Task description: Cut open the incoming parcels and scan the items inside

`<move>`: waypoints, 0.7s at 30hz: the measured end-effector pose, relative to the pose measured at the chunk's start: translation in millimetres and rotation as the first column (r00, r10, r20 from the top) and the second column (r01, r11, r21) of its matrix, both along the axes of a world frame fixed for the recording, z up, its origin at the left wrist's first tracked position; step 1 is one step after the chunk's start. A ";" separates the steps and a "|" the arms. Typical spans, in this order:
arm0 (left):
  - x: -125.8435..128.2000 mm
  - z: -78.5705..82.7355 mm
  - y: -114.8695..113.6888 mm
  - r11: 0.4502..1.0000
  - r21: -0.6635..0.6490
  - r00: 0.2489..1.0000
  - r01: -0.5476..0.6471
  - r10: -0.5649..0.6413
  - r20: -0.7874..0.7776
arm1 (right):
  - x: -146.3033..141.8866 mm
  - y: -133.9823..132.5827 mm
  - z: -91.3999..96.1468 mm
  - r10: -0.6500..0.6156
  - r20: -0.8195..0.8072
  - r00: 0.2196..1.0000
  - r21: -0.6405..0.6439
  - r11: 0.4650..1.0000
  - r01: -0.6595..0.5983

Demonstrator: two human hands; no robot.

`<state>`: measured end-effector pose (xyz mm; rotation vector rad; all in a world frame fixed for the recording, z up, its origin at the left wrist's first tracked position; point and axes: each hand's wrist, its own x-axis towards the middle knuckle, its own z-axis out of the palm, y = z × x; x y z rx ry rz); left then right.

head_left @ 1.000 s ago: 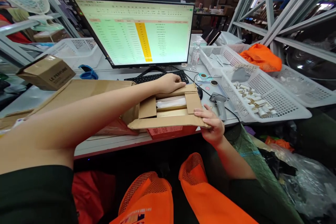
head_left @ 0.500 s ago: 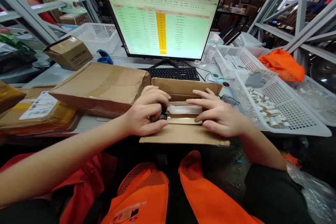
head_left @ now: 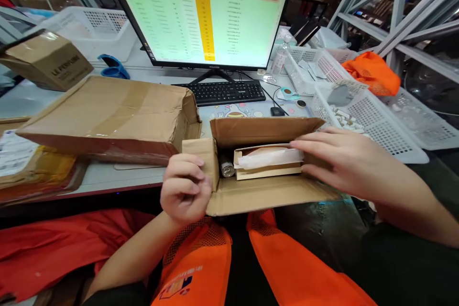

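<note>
An open cardboard box [head_left: 251, 201] sits at the desk's front edge with its flaps folded outward. Inside it lie a slim cream-coloured carton [head_left: 267, 171] with a white wrapped strip [head_left: 270, 158] on top, and a small cylinder with a shiny end [head_left: 227, 167] to the left. My left hand [head_left: 186, 189] is closed, its curled fingers at the left side flap [head_left: 201, 148]. My right hand [head_left: 333, 165] reaches over the box's right end, fingers stretched out, the tips touching the right end of the slim carton and strip.
A larger taped carton [head_left: 118, 110] stands to the left, a labelled parcel [head_left: 21, 153] beyond it. Behind are a keyboard [head_left: 222, 92], a monitor [head_left: 201, 14] and a water bottle [head_left: 280, 60]. White plastic baskets [head_left: 387, 119] with small parts line the right side.
My hands have moved apart, the left down to the left flap, the right to the box's right end. The slim carton and cylinder are now more exposed. My view has tilted downward.
</note>
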<state>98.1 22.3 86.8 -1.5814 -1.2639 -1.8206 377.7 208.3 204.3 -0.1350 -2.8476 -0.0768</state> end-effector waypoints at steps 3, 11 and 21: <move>12.5 5.6 -7.5 0.999 -0.039 0.998 0.007 -0.009 -0.058 | -26.4 -31.4 6.8 -0.038 0.218 0.975 0.231 0.973 -0.014; 13.9 -6.3 -7.9 0.994 0.020 0.992 0.109 -0.107 -0.062 | -56.0 -48.8 -12.5 -0.211 0.361 0.908 0.433 0.901 0.037; 5.6 -5.6 11.8 0.999 -0.052 0.999 0.004 -0.001 0.049 | -39.6 -21.1 47.9 -0.213 0.038 0.976 0.085 0.974 0.209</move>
